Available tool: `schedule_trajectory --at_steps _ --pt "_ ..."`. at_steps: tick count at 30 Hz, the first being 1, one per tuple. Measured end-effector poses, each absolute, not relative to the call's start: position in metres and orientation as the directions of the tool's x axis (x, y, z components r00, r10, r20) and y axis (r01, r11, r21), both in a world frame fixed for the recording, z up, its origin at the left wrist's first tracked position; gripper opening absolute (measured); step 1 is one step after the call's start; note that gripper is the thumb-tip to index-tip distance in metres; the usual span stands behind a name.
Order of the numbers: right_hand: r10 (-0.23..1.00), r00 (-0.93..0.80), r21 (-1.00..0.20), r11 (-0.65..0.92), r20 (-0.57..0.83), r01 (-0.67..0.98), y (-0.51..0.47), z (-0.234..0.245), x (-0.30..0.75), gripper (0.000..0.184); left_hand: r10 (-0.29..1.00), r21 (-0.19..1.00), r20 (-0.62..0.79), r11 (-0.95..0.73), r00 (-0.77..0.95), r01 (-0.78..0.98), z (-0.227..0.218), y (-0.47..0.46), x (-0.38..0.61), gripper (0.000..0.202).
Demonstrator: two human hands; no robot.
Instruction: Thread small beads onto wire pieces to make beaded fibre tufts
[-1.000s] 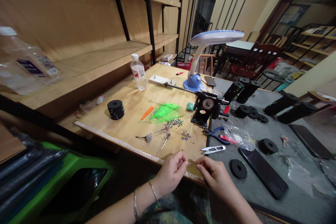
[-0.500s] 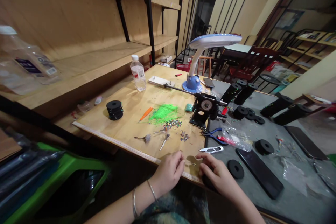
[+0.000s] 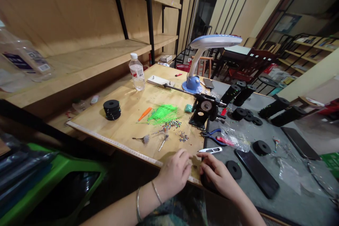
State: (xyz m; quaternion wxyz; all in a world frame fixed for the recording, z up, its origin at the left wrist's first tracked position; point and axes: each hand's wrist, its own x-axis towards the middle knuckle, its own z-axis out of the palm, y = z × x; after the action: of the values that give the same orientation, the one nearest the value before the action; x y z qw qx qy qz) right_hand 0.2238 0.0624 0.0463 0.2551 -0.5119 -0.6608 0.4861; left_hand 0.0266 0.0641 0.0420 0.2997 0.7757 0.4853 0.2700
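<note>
My left hand is over the table's front edge, its fingers curled and pressed together; anything in them is hidden. A short gap away, my right hand has its thumb and fingers bent together. Under its palm shows a dark rounded thing, partly covered, which I cannot make out clearly. Just beyond the right hand lie silver thread snips. A black foam spool is beside that hand. Small metal swivels, coloured beads and bright green strands lie farther up the wooden table.
A black winding device stands mid-table before a blue lamp. Blue-handled pliers, a phone and more black spools lie on the grey mat. A water bottle and stacked spools stand left. An orange-handled tool lies between.
My left hand has moved slightly right, closer to the right hand, and its fingers have shifted. The right hand keeps nearly the same pose. The whole view has shifted a little.
</note>
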Motion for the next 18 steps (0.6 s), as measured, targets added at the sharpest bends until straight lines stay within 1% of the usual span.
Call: schedule_trajectory --at_steps 2,4,8,10,13,16,17,18 --pt "0.926 -0.347 -0.896 0.023 -0.148 0.443 0.062 0.048 0.224 0.032 0.887 0.828 0.099 -0.325 0.451 0.458 0.046 0.067 0.035 0.018" --pt "0.929 -0.342 -0.893 0.030 -0.141 0.449 0.061 0.050 0.225 0.036 0.863 0.893 0.061 -0.272 0.501 0.359 0.047 0.071 0.043 0.010" --pt "0.930 -0.342 -0.904 0.027 -0.133 0.426 0.057 0.054 0.229 0.037 0.823 0.946 0.032 -0.208 0.567 0.248 0.048 0.079 0.050 0.006" --pt "0.929 -0.343 -0.905 0.018 -0.142 0.424 0.056 0.055 0.232 0.037 0.812 0.942 0.024 -0.214 0.583 0.260 0.048 0.081 0.051 0.006" --pt "0.935 -0.328 -0.889 0.031 -0.136 0.457 0.055 0.055 0.237 0.034 0.823 0.902 0.033 -0.269 0.567 0.338 0.046 0.083 0.052 0.008" --pt "0.949 -0.307 -0.816 0.123 -0.070 0.564 0.054 0.052 0.243 0.016 0.829 0.878 0.041 -0.296 0.557 0.376 0.042 0.083 0.053 0.010" --pt "0.951 -0.305 -0.786 0.151 -0.050 0.599 0.054 0.051 0.245 0.014 0.830 0.875 0.044 -0.301 0.556 0.380 0.041 0.083 0.053 0.010" --pt "0.952 -0.303 -0.762 0.171 -0.035 0.625 0.054 0.049 0.246 0.017 0.829 0.873 0.044 -0.303 0.557 0.382 0.040 0.083 0.054 0.010"
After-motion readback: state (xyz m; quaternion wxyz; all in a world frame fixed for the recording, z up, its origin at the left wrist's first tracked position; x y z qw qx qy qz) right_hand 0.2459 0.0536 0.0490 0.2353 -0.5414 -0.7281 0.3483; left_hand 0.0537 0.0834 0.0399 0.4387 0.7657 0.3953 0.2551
